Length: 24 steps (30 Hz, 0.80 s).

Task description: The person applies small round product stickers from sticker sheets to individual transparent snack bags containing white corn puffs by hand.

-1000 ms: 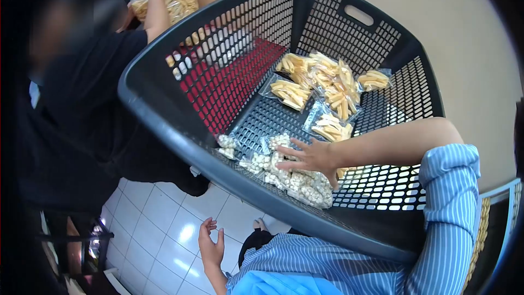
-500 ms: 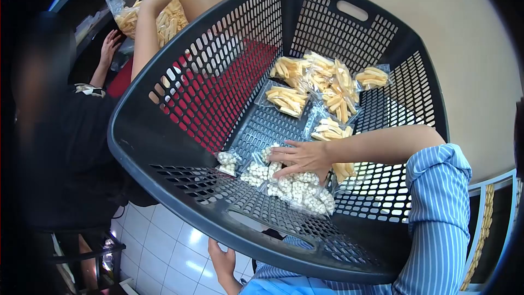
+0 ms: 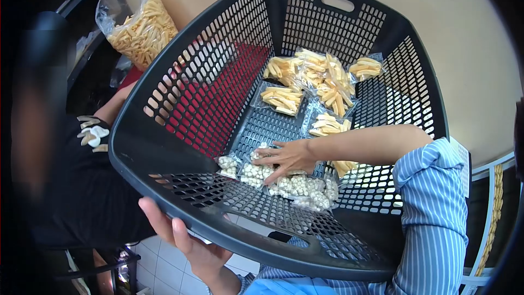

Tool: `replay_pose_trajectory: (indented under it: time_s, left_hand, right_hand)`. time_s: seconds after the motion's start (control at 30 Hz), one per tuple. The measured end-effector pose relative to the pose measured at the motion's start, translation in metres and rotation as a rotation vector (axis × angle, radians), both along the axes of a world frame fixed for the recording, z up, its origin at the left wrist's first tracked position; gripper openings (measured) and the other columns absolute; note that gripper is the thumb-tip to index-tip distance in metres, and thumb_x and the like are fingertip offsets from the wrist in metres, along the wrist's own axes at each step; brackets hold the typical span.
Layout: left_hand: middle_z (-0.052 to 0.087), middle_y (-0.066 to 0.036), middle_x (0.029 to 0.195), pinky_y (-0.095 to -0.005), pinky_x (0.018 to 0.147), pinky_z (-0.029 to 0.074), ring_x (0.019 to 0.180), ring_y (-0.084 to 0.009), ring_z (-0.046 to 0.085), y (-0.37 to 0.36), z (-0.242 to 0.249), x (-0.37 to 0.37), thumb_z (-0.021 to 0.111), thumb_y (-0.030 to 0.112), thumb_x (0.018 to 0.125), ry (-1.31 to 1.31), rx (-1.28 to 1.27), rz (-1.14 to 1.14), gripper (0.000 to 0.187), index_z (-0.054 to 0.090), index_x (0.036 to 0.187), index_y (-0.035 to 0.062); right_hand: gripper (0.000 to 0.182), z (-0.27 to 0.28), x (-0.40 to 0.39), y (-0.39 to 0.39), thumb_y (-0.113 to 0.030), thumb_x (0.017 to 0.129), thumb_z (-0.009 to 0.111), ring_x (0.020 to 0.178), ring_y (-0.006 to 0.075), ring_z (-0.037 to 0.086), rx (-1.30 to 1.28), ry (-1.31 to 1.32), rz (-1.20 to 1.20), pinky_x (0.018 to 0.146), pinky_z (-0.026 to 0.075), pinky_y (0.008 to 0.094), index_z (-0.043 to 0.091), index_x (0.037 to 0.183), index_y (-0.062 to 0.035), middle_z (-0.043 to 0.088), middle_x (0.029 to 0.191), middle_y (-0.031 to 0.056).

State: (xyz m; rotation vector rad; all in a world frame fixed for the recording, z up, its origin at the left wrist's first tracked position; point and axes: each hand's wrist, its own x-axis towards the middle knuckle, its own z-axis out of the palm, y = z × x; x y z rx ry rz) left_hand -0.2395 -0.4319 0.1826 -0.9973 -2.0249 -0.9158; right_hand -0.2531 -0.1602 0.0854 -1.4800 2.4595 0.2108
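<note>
Both grips we see spread, unclosed: the left hand (image 3: 203, 255) newly raised against the basket rim (image 3: 262, 253), likely steadying it, the right hand (image 3: 290, 155) on white-filled packets (image 3: 302, 187).

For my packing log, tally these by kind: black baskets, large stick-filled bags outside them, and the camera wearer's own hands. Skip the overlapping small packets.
Black basket: 1
Large stick-filled bag: 1
Wearer's hands: 2 (left hand, right hand)
Total: 4
</note>
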Motion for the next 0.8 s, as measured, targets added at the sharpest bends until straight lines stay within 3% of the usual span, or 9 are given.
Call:
replay_pose_trajectory:
  time_s: [0.07, 0.1, 0.17, 0.23, 0.43, 0.67, 0.8]
  left_hand:
    - [0.019, -0.020, 0.134, -0.0446, 0.100, 0.031, 0.125, -0.0365, 0.023, 0.004, 0.003, -0.002, 0.062, 0.026, 0.074, 0.020, -0.013, 0.070, 0.068, 0.023, 0.129, 0.0167]
    - [0.024, -0.020, 0.132, -0.0470, 0.102, 0.027, 0.124, -0.0363, 0.025, 0.001, 0.003, -0.006, 0.061, 0.029, 0.074, 0.069, -0.046, 0.088, 0.066, 0.024, 0.127, 0.0167]
    - [0.033, -0.019, 0.124, -0.0525, 0.104, 0.017, 0.121, -0.0352, 0.030, 0.002, -0.003, -0.013, 0.058, 0.040, 0.073, 0.148, -0.021, 0.117, 0.062, 0.027, 0.122, 0.0172]
    - [0.033, -0.019, 0.124, -0.0528, 0.103, 0.018, 0.121, -0.0352, 0.030, 0.004, -0.008, -0.016, 0.058, 0.041, 0.073, 0.163, 0.005, 0.116, 0.063, 0.026, 0.122, 0.0177]
    - [0.033, -0.019, 0.124, -0.0534, 0.102, 0.020, 0.120, -0.0355, 0.030, 0.010, -0.013, -0.022, 0.056, 0.044, 0.075, 0.206, 0.100, 0.100, 0.064, 0.024, 0.124, 0.0172]
    - [0.032, -0.018, 0.124, -0.0512, 0.102, 0.023, 0.121, -0.0366, 0.029, 0.011, -0.019, -0.028, 0.057, 0.045, 0.077, 0.269, 0.118, 0.154, 0.064, 0.024, 0.124, 0.0171]
    - [0.033, -0.018, 0.124, -0.0503, 0.102, 0.025, 0.122, -0.0355, 0.028, 0.010, -0.022, -0.029, 0.056, 0.042, 0.079, 0.250, 0.164, 0.110, 0.061, 0.025, 0.124, 0.0168]
  right_hand:
    - [0.103, -0.005, -0.001, 0.000, -0.016, 0.046, 0.076, 0.129, 0.0388, 0.001, 0.110, -0.187, -0.059, 0.085, 0.050, 0.0385, 0.017, 0.129, -0.0314, 0.009, 0.138, 0.0152]
    - [0.089, -0.002, -0.001, -0.001, -0.013, 0.052, 0.072, 0.127, 0.0395, 0.009, 0.115, -0.153, -0.021, 0.080, 0.053, 0.0366, 0.023, 0.125, -0.0290, 0.017, 0.133, 0.0171]
    - [0.081, -0.006, -0.006, -0.002, -0.010, 0.054, 0.069, 0.125, 0.0390, 0.014, 0.083, -0.199, -0.012, 0.077, 0.054, 0.0346, 0.026, 0.121, -0.0274, 0.021, 0.129, 0.0178]
    - [0.063, -0.011, -0.008, -0.001, -0.003, 0.060, 0.062, 0.116, 0.0372, 0.026, -0.045, -0.203, 0.048, 0.065, 0.057, 0.0304, 0.031, 0.111, -0.0233, 0.029, 0.114, 0.0183]
    - [0.062, -0.012, -0.009, -0.001, -0.004, 0.064, 0.060, 0.115, 0.0358, 0.028, -0.069, -0.034, 0.074, 0.057, 0.056, 0.0283, 0.030, 0.114, -0.0235, 0.031, 0.110, 0.0177]
    - [0.051, -0.015, -0.024, -0.005, -0.008, 0.072, 0.056, 0.111, 0.0343, 0.033, -0.008, -0.194, 0.111, 0.062, 0.056, 0.0320, 0.032, 0.114, -0.0228, 0.033, 0.108, 0.0169]
    - [0.046, -0.023, -0.024, 0.001, -0.010, 0.072, 0.056, 0.104, 0.0312, 0.039, -0.159, -0.038, 0.151, 0.061, 0.054, 0.0331, 0.034, 0.112, -0.0206, 0.037, 0.101, 0.0136]
